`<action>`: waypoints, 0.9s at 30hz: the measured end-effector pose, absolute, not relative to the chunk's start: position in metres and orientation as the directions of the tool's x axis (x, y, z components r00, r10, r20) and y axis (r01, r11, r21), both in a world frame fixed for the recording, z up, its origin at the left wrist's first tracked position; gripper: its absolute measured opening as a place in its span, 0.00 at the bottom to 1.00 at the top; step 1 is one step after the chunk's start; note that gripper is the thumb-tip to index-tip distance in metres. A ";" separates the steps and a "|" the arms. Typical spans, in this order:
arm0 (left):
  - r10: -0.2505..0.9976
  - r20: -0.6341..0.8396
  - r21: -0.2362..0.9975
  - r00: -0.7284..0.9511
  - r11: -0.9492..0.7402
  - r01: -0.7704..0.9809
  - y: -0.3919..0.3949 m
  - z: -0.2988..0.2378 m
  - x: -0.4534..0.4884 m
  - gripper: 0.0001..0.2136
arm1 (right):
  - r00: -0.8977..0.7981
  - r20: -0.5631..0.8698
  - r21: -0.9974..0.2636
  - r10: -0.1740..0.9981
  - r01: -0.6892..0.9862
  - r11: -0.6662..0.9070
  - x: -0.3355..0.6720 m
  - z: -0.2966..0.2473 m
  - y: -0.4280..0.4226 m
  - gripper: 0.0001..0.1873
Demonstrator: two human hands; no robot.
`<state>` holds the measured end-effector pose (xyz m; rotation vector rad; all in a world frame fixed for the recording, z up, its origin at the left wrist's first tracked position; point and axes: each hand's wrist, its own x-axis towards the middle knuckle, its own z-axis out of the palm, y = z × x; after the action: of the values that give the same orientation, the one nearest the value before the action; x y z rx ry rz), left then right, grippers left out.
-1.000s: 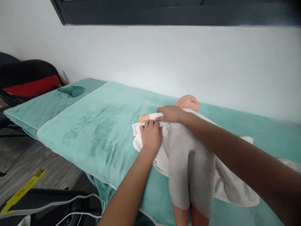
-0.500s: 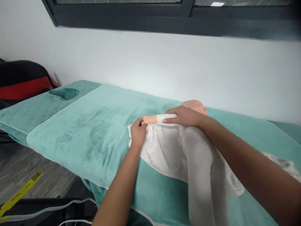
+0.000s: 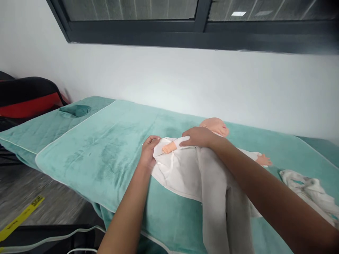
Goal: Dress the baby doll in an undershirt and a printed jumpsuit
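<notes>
A baby doll (image 3: 215, 125) in light clothing lies on its back, its head by the wall and its pale leggings (image 3: 215, 208) towards me. A white baby garment (image 3: 182, 176) is spread out at its left side in the picture. My left hand (image 3: 149, 151) pinches the garment's outer edge, just beyond the doll's small hand (image 3: 169, 147). My right hand (image 3: 198, 137) is closed around the doll's white-sleeved arm and rests across its chest. Past my right forearm, the doll's other hand (image 3: 263, 159) shows, stretched out on the bed.
The teal-covered massage bed (image 3: 106, 148) stands against the white wall, with a face hole (image 3: 75, 110) at its left end. A crumpled white cloth (image 3: 308, 187) lies to the right. A black and red chair (image 3: 31, 102), a yellow strip (image 3: 22, 217) and pale cables (image 3: 53, 240) are at the left.
My left hand has shifted slightly left and drawn the garment's edge outward, away from the doll's hand. My right hand keeps its hold on the arm. The camera view has tilted up slightly.
</notes>
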<state>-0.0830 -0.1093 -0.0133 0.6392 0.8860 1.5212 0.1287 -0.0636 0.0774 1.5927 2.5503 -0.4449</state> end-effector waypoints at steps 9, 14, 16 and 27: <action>0.999 0.016 0.786 0.048 0.017 -0.618 -0.117 -0.018 -0.077 0.15 | -0.279 -0.204 -0.017 0.938 0.959 0.282 0.136 0.069 -0.063 0.19; 0.997 0.078 0.856 0.008 -0.063 -0.514 -0.105 -0.023 -0.067 0.12 | -0.368 -0.139 0.010 0.919 0.928 0.373 0.134 0.061 -0.068 0.22; 0.995 0.101 0.824 -0.024 -0.097 -0.558 -0.101 -0.023 -0.061 0.11 | -0.373 -0.135 0.009 0.918 0.926 0.378 0.128 0.059 -0.070 0.22; 0.991 0.089 0.777 0.100 -0.006 -0.629 -0.107 -0.020 -0.028 0.11 | -0.403 0.032 -0.226 0.915 0.889 0.399 0.136 0.063 -0.075 0.18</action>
<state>-0.0281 -0.1069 -0.0202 0.7882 0.5893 1.4018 0.1360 -0.0750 0.0631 1.7869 2.7502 -0.2860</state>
